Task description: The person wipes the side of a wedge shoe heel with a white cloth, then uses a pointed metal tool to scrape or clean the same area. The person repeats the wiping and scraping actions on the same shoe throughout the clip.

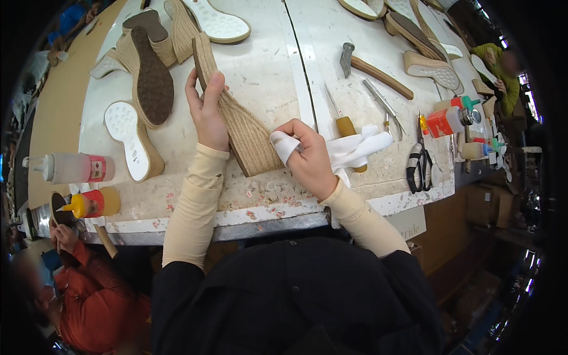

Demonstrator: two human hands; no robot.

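Note:
My left hand (208,118) grips a wedge shoe sole (251,133) wrapped in tan woven rope, its thumb and fingers around the narrow part. The sole stands tilted on its side, thick heel end toward me. My right hand (312,164) is closed on a white cloth (284,145), which covers a fingertip at the heel's right edge. More white cloth (358,148) trails out to the right, over a yellow-handled awl (345,126). Cream sleeves cover both forearms.
More wedge soles (152,77) lie left and far right. A hammer (381,77), a slim metal tool (383,102) and black-handled scissors (419,168) lie right. Squeeze bottles (80,168) stand at both sides. Co-workers sit lower left, in a red top (100,302), and far right.

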